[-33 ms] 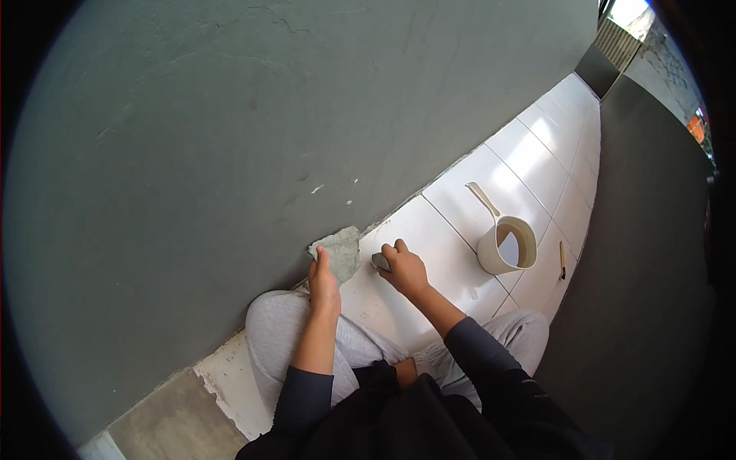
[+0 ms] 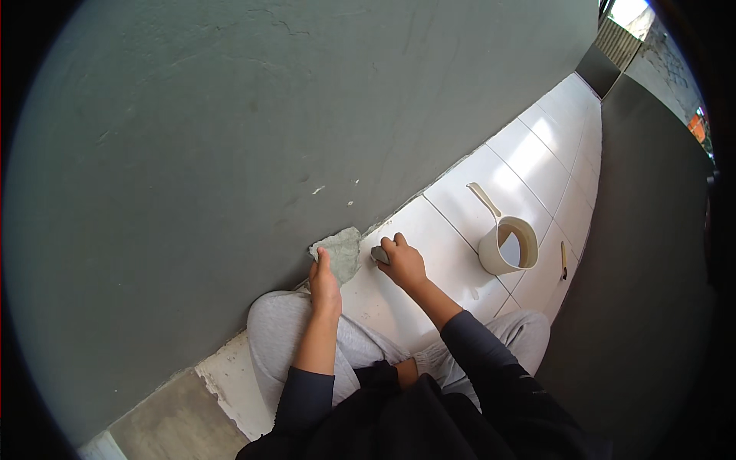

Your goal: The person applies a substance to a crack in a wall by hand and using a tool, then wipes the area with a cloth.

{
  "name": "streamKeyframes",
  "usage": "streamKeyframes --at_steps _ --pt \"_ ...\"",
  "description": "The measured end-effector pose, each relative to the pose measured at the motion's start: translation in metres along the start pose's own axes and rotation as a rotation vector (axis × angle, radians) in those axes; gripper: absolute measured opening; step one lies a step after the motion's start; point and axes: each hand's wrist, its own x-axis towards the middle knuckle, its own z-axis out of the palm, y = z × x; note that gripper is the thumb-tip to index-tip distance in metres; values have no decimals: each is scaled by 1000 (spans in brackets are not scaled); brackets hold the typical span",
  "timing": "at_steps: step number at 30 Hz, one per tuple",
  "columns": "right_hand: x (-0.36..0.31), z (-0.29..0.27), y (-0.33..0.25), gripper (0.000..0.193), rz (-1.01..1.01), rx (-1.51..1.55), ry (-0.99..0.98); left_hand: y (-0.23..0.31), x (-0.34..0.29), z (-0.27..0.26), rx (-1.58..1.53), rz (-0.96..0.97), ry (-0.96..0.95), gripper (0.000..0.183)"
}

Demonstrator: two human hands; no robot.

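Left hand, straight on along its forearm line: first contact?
Most likely the grey wall, with the ragged flat grey piece in the left hand leading; whether that piece already touches it is unclear.

Right hand (image 2: 404, 263) now slightly farther forward

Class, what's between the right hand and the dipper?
White floor tile, crossed by a joint line, separates right hand from dipper in the head view.
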Motion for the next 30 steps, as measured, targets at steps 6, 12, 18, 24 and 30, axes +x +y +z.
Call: streamKeyframes --at_steps 6,12,18,24,30 --pt "37 0 -3 38 96 -3 33 2 8 -4 4 34 21 64" --pt "-39 -7 -4 39 -1 -41 -135 2 9 -7 -14 29 61 63" --pt "-33 0 -2 38 -15 -6 -75 8 -5 6 -42 33 67 62" --pt "38 10 -10 40 47 27 87 7 2 2 -25 42 49 59" --pt "7 -1 -11 40 51 -14 -98 4 12 -8 17 38 110 53"
